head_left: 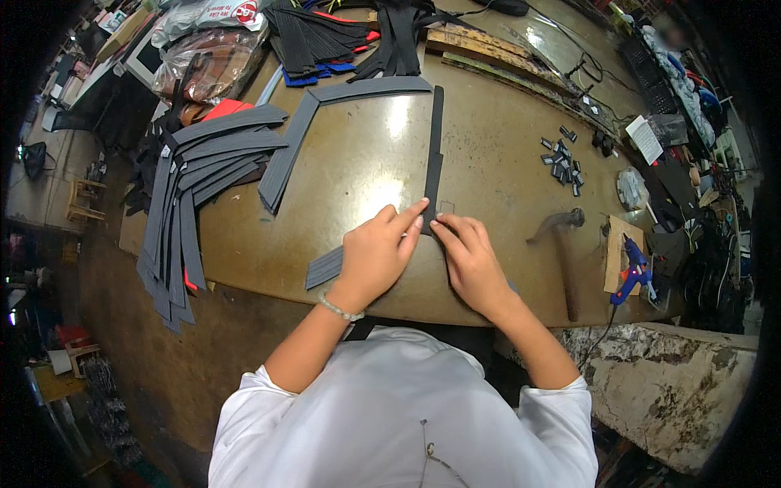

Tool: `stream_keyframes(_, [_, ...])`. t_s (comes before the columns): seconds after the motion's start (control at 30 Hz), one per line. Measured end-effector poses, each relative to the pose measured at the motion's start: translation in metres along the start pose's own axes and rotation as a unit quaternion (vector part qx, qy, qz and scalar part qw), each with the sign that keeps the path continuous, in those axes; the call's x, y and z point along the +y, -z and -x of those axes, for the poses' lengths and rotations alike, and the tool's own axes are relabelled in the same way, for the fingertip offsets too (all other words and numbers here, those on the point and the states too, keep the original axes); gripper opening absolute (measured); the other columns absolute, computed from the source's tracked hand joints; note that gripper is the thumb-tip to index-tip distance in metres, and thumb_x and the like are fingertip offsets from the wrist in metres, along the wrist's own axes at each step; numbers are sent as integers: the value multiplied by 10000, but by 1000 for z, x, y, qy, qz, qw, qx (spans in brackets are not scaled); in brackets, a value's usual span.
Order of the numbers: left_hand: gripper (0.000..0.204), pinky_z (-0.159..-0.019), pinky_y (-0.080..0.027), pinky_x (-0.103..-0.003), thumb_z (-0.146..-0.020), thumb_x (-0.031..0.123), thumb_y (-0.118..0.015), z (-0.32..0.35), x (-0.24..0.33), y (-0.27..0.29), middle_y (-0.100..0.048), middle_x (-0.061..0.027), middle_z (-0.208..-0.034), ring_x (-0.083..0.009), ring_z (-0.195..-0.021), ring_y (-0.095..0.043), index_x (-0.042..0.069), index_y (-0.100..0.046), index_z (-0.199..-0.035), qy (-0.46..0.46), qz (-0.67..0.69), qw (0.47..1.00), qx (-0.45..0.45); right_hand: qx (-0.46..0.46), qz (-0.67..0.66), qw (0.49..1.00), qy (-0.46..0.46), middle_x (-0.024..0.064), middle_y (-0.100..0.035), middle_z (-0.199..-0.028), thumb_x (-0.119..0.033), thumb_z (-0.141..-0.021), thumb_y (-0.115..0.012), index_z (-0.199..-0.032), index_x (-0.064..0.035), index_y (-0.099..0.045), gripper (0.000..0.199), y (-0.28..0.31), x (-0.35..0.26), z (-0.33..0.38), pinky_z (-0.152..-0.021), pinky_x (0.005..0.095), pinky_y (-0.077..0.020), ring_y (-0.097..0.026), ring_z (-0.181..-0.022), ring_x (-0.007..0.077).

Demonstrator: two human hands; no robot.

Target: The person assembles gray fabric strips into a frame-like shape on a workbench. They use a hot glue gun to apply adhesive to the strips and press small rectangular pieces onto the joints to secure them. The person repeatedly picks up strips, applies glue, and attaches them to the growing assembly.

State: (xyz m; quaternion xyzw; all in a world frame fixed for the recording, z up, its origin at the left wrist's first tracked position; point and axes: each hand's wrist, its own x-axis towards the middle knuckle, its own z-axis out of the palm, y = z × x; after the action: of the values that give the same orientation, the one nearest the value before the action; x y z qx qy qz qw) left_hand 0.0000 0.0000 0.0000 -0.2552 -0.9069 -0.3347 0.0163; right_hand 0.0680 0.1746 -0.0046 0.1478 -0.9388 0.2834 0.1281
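White shirt (366,407) faces the worktable's near edge (268,299); near that edge's middle, left hand (376,250), loosely open, and right hand (472,264), grip unclear, touch a black strip's (435,175) near end, apparently to steady it straight.

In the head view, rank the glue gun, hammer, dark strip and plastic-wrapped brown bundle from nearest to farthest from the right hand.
1. Dark strip: at the right hand's fingertips.
2. Hammer: to its right.
3. Glue gun: farther right.
4. Plastic-wrapped brown bundle: far upper left.
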Motion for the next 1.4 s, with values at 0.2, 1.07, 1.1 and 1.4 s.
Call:
stream_keyframes(0.2, [191, -556, -466, -364, -871, 192, -686, 4, -4, 5, -570, -84, -677, -238, -596, -588, 164, -750, -1050, 14, 63, 998, 21, 3, 30, 999, 27, 147, -546, -1298, 67, -754, -569, -1242, 44, -578, 489, -9, -4, 4, -956, 419, -464, -526, -1091, 342])
stream_keyframes(1.07, [165, -588, -489, -362, -878, 197, -680, 14, -14, 14, -608, -88, -783, -254, -653, -629, 122, -722, -1018, 5, 68, 998, 4, 149, -11, 928, -341, 240, -617, -699, -279, -1003, -478, -922, 39, -567, 340, 49, -40, 18, -577, 485, -487, -642, -613, 363])
stream_keyframes(1.1, [166, -593, -490, -364, -879, 195, -676, 14, -14, 14, -608, -89, -787, -257, -656, -629, 121, -718, -1021, -3, 69, 998, 8, 16, 41, 955, -292, 316, -617, -764, -249, -989, -507, -942, 29, -550, 285, 41, -43, 7, -637, 566, -485, -626, -724, 502])
stream_keyframes(1.4, [212, -639, -504, -374, -892, 192, -645, 14, -12, 16, -623, -102, -841, -268, -703, -636, 95, -668, -1079, -14, 80, 997, 12, 122, -60, 964, -230, 304, -585, -745, -280, -1026, -483, -1065, 35, -494, 318, 24, -61, 11, -556, 473, -454, -547, -635, 505])
